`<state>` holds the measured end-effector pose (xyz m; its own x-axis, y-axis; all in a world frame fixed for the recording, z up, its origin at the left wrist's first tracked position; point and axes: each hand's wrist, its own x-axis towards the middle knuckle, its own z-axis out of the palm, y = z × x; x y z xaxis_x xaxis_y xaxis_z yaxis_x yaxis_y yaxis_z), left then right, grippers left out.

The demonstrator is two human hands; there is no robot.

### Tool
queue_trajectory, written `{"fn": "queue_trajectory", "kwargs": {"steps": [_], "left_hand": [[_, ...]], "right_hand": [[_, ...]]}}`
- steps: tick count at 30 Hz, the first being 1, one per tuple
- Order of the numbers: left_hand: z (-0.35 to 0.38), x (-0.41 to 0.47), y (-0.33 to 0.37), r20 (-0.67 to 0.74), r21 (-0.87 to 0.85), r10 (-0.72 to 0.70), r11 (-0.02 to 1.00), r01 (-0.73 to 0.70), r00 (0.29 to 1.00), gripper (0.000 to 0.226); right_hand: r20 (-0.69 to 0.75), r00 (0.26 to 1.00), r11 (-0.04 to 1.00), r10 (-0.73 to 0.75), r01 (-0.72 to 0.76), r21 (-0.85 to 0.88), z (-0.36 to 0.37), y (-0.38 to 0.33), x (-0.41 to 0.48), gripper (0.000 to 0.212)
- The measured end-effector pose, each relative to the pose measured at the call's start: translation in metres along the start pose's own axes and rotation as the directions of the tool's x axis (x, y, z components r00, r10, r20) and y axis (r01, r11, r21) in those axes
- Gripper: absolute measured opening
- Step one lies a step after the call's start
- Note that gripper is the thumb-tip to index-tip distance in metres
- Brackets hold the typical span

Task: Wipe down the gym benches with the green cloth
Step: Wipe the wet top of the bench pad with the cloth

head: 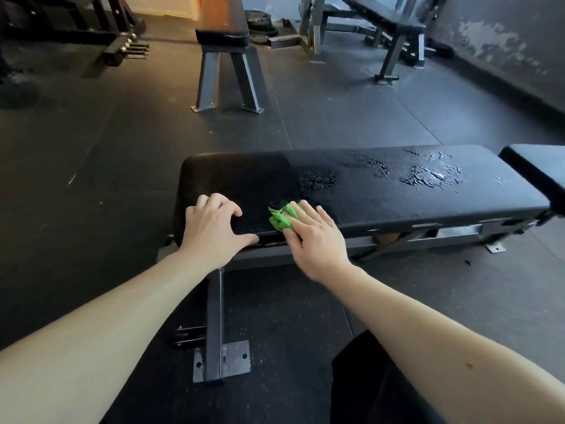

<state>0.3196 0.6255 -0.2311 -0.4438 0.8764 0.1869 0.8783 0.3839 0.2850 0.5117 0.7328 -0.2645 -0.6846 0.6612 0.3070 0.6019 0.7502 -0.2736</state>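
Observation:
A black padded gym bench [382, 194] lies crosswise in front of me on a grey steel frame. Wet patches glisten on its right half; its left part looks matt. The green cloth [282, 218] is bunched on the pad near the front edge. My right hand [315, 237] presses flat on the cloth with straight fingers, covering most of it. My left hand [214, 231] rests on the pad's front left edge, fingers bent over the top and thumb along the rim.
A second flat bench [221, 35] stands further back in the middle. An incline bench [388, 22] and a rack frame are at the back right. Another pad's end [538, 166] juts in at the right edge. Dark rubber floor lies all around.

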Motion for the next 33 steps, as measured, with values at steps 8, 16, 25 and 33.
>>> {"fn": "queue_trajectory", "kwargs": {"steps": [8, 16, 25, 33], "left_hand": [[0.001, 0.005, 0.012, 0.054, 0.048, -0.011, 0.999, 0.009, 0.998, 0.062], [-0.014, -0.002, 0.029, 0.156, 0.144, -0.067, 0.989, 0.045, 0.985, 0.06], [-0.024, 0.005, 0.041, 0.226, 0.147, -0.136, 0.984, 0.104, 0.965, 0.053], [-0.019, 0.033, 0.055, 0.222, 0.113, -0.173, 0.982, 0.151, 0.96, 0.062]], "right_hand": [[-0.026, 0.953, 0.937, 0.302, -0.302, -0.176, -0.011, 0.003, 0.013, 0.052], [0.2, 0.969, 0.989, 0.143, -0.13, -0.074, -0.015, -0.008, 0.015, 0.054], [0.305, 0.952, 0.994, 0.029, 0.006, -0.113, -0.013, -0.01, 0.033, 0.05], [0.224, 0.963, 0.977, 0.148, -0.107, -0.187, -0.02, 0.051, 0.059, 0.049]]}}
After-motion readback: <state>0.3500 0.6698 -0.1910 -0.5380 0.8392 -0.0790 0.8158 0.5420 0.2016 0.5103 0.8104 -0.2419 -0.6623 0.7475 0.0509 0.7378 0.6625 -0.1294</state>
